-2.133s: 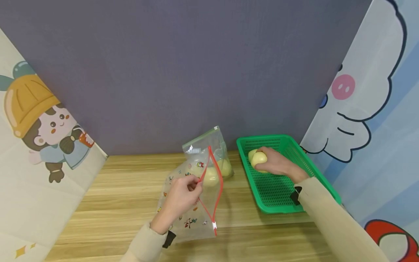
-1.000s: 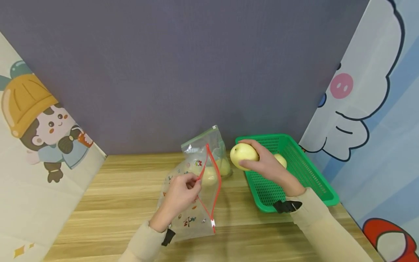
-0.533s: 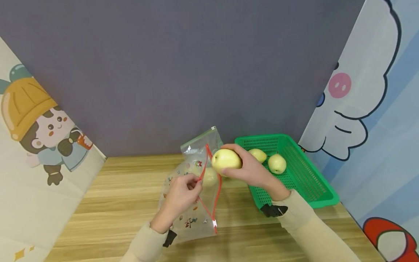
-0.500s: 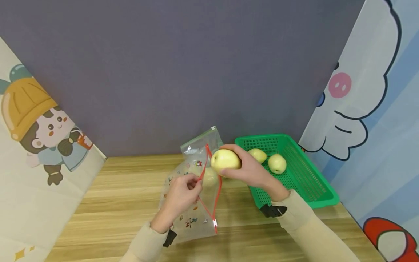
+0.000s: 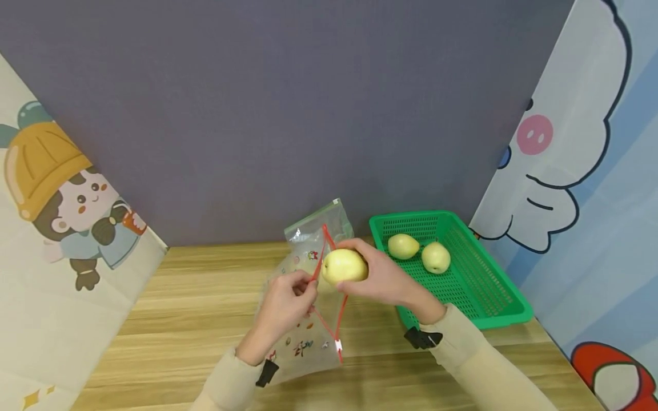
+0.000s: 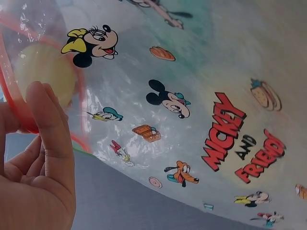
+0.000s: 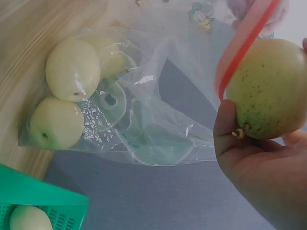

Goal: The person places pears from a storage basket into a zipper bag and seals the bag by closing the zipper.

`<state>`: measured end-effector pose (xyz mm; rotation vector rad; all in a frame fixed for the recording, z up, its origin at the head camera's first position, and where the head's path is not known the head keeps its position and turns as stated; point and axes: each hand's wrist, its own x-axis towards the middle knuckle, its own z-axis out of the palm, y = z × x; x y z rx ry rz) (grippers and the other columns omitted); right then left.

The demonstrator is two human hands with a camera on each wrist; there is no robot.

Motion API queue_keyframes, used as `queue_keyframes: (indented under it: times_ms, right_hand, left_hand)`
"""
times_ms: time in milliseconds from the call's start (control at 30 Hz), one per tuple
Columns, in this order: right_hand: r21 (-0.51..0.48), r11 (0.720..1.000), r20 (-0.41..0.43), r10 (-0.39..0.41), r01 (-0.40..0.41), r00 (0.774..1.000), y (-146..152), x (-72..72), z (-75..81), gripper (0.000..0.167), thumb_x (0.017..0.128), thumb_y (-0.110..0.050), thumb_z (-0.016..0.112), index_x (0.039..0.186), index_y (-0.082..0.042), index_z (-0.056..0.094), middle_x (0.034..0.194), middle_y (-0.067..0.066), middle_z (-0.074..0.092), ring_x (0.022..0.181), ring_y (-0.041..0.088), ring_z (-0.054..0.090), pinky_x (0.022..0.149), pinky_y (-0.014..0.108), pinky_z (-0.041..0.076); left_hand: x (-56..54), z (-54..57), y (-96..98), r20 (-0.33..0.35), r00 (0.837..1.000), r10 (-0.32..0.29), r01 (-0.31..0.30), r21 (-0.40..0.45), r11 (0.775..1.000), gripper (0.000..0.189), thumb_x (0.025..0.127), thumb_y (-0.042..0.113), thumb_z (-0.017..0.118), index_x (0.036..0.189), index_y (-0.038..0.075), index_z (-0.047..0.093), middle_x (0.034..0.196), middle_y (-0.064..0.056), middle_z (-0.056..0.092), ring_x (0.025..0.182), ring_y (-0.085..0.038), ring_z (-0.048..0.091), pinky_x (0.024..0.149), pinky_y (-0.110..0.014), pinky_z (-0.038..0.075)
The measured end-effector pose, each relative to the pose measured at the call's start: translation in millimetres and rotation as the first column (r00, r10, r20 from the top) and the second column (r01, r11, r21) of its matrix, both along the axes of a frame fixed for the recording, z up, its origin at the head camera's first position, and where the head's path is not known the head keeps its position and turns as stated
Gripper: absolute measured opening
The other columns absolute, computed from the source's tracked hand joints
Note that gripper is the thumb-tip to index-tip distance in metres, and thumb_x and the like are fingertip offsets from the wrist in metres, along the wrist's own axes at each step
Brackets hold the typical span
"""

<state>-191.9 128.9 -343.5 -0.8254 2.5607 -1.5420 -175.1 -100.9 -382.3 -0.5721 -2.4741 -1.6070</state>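
Note:
My left hand point(image 5: 285, 305) pinches the red zip edge of a clear zip bag point(image 5: 321, 365) printed with cartoon figures, whose mouth gapes toward the right. At that mouth, my right hand point(image 5: 380, 277) grips a yellow-green pear point(image 5: 343, 267). In the right wrist view the pear's stem end point(image 7: 242, 130) faces the camera, and the red zip strip point(image 7: 244, 45) crosses beside it. Through the printed film in the left wrist view, the pear point(image 6: 48, 74) appears pale and blurred behind my left fingers point(image 6: 50, 129).
Behind stands another clear bag point(image 5: 321, 220) with a green zip; several pears point(image 7: 72, 69) lie in it. To the right, a green basket point(image 5: 514, 297) holds two pears, one pear point(image 5: 403, 246) left of the other pear point(image 5: 436, 257). A grey wall point(image 5: 329, 114) backs the wooden table point(image 5: 195, 319).
My right hand has lifted the pear out of the basket and carried it left to the bag's mouth. The left hand has kept its pinch on the zip edge.

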Motion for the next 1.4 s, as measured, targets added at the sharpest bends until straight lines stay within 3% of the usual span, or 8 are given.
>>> queue_keyframes:
  times_ms: [200, 400, 567, 867, 1100, 1400]
  right_hand:
    - [0.159, 0.986, -0.14, -0.036, 0.059, 0.989, -5, -0.2, -0.4, 0.068, 0.08, -0.028, 0.084, 0.141, -0.014, 0.055, 0.129, 0.001, 0.058, 0.104, 0.02, 0.058, 0.082, 0.037, 0.055]
    - [0.339, 0.931, -0.265, -0.044, 0.135, 0.963, -6, 1.3, 2.4, 0.072, 0.077, -0.034, 0.085, 0.141, -0.015, 0.058, 0.126, 0.003, 0.059, 0.109, 0.021, 0.053, 0.082, 0.037, 0.051]
    - [0.434, 0.886, -0.306, -0.024, 0.162, 0.952, -10, 2.3, 7.3, 0.075, 0.076, -0.037, 0.087, 0.141, -0.013, 0.059, 0.123, 0.004, 0.06, 0.108, 0.022, 0.053, 0.08, 0.038, 0.051]
    - [0.468, 0.866, -0.321, -0.02, 0.177, 0.947, -12, 5.0, 10.9, 0.074, 0.073, -0.038, 0.09, 0.137, -0.012, 0.061, 0.12, 0.005, 0.061, 0.109, 0.024, 0.054, 0.082, 0.039, 0.051]
    - [0.454, 0.877, -0.29, -0.02, 0.155, 0.957, -10, 6.6, 16.2, 0.056, 0.081, -0.03, 0.086, 0.129, -0.012, 0.064, 0.13, 0.005, 0.061, 0.123, 0.027, 0.053, 0.097, 0.044, 0.05]
    - [0.467, 0.865, -0.319, -0.028, 0.183, 0.947, -2, 4.9, 22.5, 0.053, 0.084, -0.033, 0.085, 0.128, -0.011, 0.066, 0.124, 0.003, 0.062, 0.116, 0.024, 0.056, 0.093, 0.042, 0.051]
  left_hand:
    - [-0.7, -0.2, -1.5, -0.001, 1.0, 0.005, -0.005, -0.011, 1.0, 0.012, 0.093, 0.002, 0.063, 0.089, 0.005, 0.073, 0.07, -0.009, 0.067, 0.049, -0.013, 0.06, 0.043, -0.028, 0.055]
    - [-1.2, 0.8, -0.2, -0.024, 1.0, 0.012, -0.012, 0.007, 1.0, 0.012, 0.093, 0.0, 0.064, 0.087, 0.004, 0.073, 0.067, 0.0, 0.064, 0.049, -0.014, 0.06, 0.043, -0.028, 0.055]
    - [-0.9, 1.9, 1.6, -0.019, 1.0, 0.015, -0.015, 0.016, 1.0, 0.013, 0.093, 0.0, 0.063, 0.086, 0.004, 0.073, 0.067, -0.004, 0.065, 0.049, -0.014, 0.061, 0.043, -0.029, 0.056]
    - [0.0, 2.7, 3.9, -0.021, 1.0, 0.009, -0.009, 0.039, 0.999, 0.011, 0.093, -0.001, 0.063, 0.088, 0.001, 0.073, 0.069, -0.009, 0.066, 0.05, -0.014, 0.061, 0.044, -0.028, 0.056]
    - [0.2, 1.4, 6.1, -0.02, 1.0, 0.0, 0.001, 0.044, 0.999, 0.011, 0.094, -0.001, 0.062, 0.09, -0.003, 0.072, 0.069, -0.007, 0.066, 0.048, -0.015, 0.061, 0.041, -0.028, 0.054]
    - [-1.8, 0.3, 4.6, 0.001, 1.0, 0.012, -0.012, 0.078, 0.997, 0.011, 0.095, -0.001, 0.063, 0.09, 0.001, 0.073, 0.068, -0.004, 0.063, 0.049, -0.017, 0.061, 0.044, -0.035, 0.057]
